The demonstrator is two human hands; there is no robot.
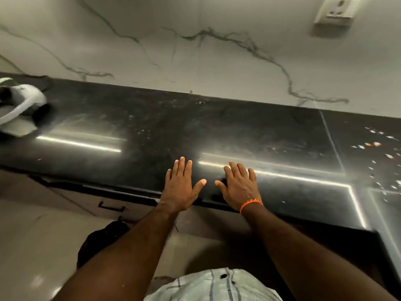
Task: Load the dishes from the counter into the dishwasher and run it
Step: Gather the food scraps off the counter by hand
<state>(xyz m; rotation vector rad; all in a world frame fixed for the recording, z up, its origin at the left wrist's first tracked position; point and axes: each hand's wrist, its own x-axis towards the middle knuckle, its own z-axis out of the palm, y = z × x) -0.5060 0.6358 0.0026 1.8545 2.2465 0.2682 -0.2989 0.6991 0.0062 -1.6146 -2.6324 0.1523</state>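
The black counter lies open to a passing hand across its broad middle, with only a white headset-like object standing at its far left end and scattered crumbs littering its right end.

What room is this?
Probably a kitchen: a long black stone counter, a marble-look wall with a power socket, and a cabinet with a dark handle below.

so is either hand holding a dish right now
No, the left hand and the right hand both lie flat with straight fingers on the glossy black stone counter, holding nothing.
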